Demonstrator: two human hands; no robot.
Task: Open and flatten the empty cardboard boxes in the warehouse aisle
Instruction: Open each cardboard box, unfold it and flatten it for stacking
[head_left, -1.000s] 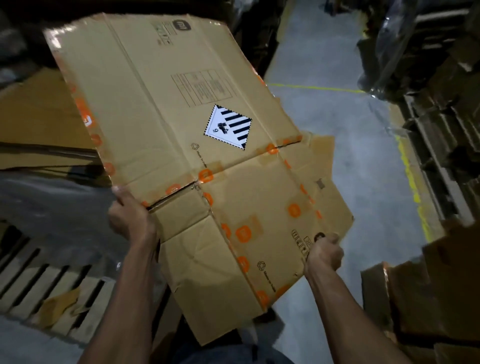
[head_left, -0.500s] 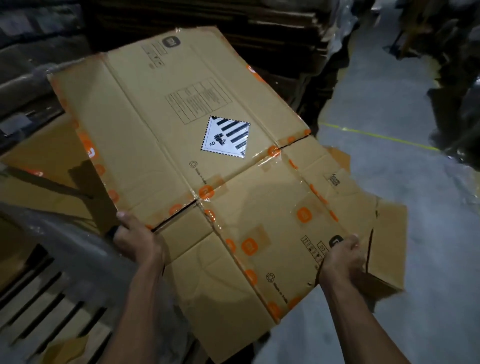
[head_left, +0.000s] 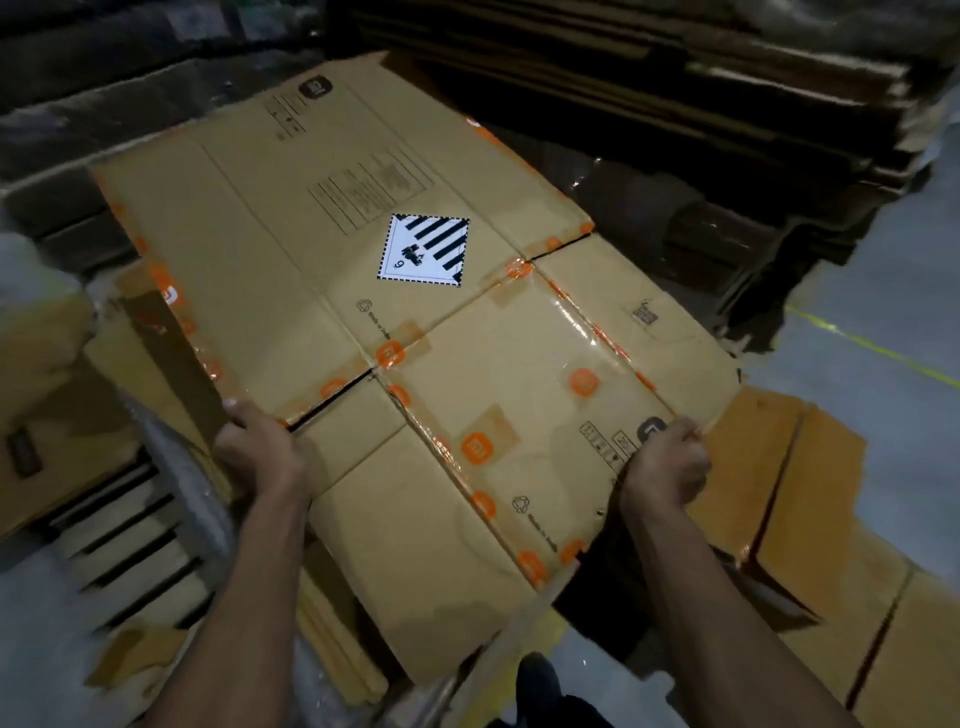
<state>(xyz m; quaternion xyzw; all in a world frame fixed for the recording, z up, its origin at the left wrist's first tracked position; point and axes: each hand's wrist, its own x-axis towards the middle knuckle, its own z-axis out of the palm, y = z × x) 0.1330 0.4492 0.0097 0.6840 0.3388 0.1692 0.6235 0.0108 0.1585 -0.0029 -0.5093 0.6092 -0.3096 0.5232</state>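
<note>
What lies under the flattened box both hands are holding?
Under the flattened box, more cardboard shows at right and a pallet at left. The left hand and right hand grip its edges. Directly beneath is hidden.

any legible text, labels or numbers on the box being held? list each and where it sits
"9": bottom corner of the black-striped white diamond label on the flattened cardboard box.
"Made in India": beside the small recycling mark, repeated near the front edge; barely legible.
Orange logo squares on the tape: a brand mark, characters unclear.
Printed table block, dark corner logo and handling icons: too small or blurred to read.
</note>
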